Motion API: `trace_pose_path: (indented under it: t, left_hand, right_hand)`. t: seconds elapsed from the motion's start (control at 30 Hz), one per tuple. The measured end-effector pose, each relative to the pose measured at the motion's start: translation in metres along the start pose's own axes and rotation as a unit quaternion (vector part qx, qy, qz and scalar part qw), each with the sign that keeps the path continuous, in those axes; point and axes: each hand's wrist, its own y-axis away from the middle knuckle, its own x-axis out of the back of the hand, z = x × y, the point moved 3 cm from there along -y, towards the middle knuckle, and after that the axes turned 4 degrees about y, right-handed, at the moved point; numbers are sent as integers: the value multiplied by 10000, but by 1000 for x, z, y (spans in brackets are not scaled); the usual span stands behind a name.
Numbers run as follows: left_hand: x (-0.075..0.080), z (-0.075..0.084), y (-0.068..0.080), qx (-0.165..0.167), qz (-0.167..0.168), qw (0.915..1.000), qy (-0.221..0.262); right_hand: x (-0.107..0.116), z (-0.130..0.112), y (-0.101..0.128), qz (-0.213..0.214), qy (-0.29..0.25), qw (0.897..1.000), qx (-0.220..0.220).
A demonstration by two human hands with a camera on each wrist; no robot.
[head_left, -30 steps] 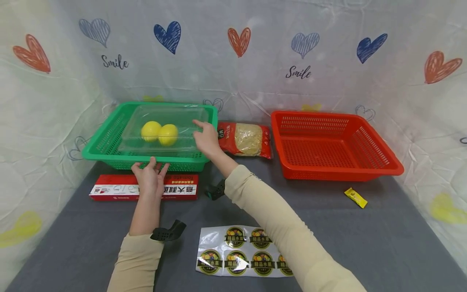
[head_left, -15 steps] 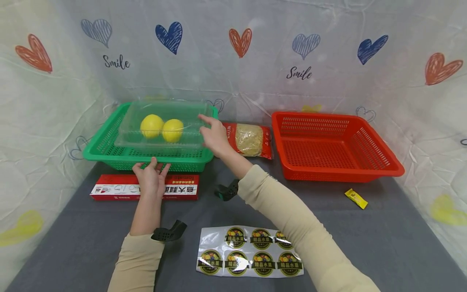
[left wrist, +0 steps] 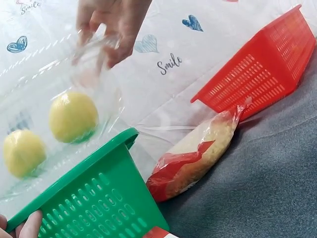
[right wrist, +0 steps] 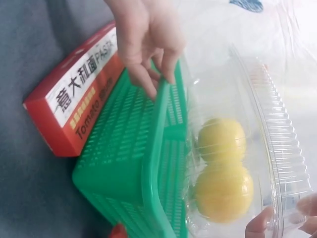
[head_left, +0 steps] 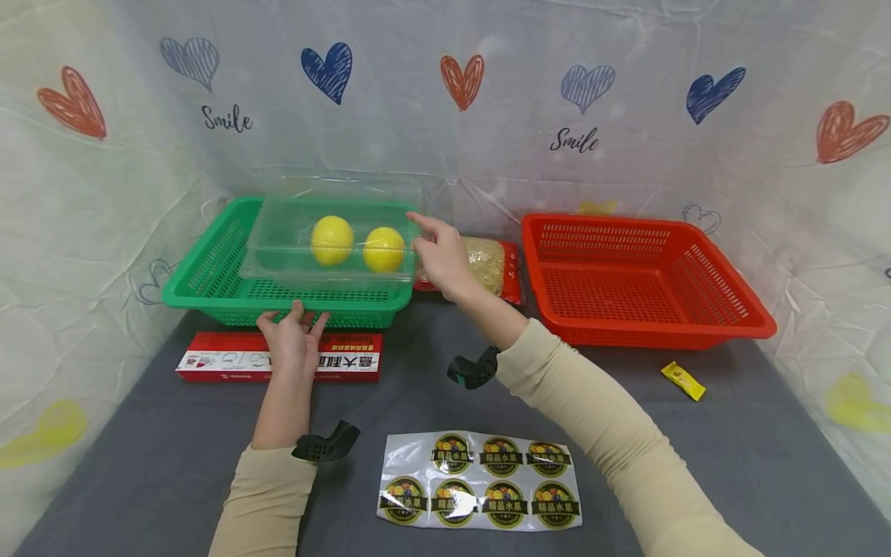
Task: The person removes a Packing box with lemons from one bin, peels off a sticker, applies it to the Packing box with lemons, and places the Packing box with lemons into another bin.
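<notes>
**Clear box lifted toward the green basket's right end**

From the head view I see my right hand [head_left: 440, 259] pinching the right end of the clear box [head_left: 334, 236] with two lemons [head_left: 356, 244] inside; since a second ago it has risen off the green basket [head_left: 209, 271] floor and shifted right. My left hand [head_left: 292, 340] stays on the basket's near rim, fingers spread and straight. A grey cloth table [head_left: 696, 464] carries a red basket [head_left: 647, 278], sticker sheet [head_left: 480, 491], pasta box [head_left: 230, 363] and noodle bag [head_left: 497, 267]; heart-printed sheeting lines the walls.

Left wrist view: fingers [left wrist: 116, 47] curl on the box edge above the lemons.

Right wrist view: left fingers [right wrist: 148, 74] touch the green rim, apart.
</notes>
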Motion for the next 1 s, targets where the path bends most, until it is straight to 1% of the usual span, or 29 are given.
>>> trace_pose_path:
  t: [0.17, 0.23, 0.37, 0.53, 0.73, 0.9, 1.0]
  left_hand:
    - [-1, 1, 1, -42, -41, 10000, -1]
    - [-1, 1, 1, -85, -51, 9999, -37]
    - [-1, 0, 1, -137, -66, 9999, -72]
    - [0, 0, 0, -214, -171, 9996, -102]
    - [1, -1, -2, -322, -227, 9992, -51]
    - [1, -2, -2, -268, -192, 9994, -80]
    - [2, -2, -3, -223, -128, 9995, -205]
  right_hand:
    - [16, -1, 8, 80, 237, 9995, 182]
    - [21, -1, 12, 46, 199, 9996, 205]
    - [32, 1, 21, -63, -27, 9999, 98]
    - [45, 2, 34, -23, -25, 10000, -12]
    - [61, 4, 50, -72, 100, 9999, 74]
    - [75, 7, 62, -60, 36, 10000, 18]
    - [82, 10, 69, -6, 45, 10000, 11]
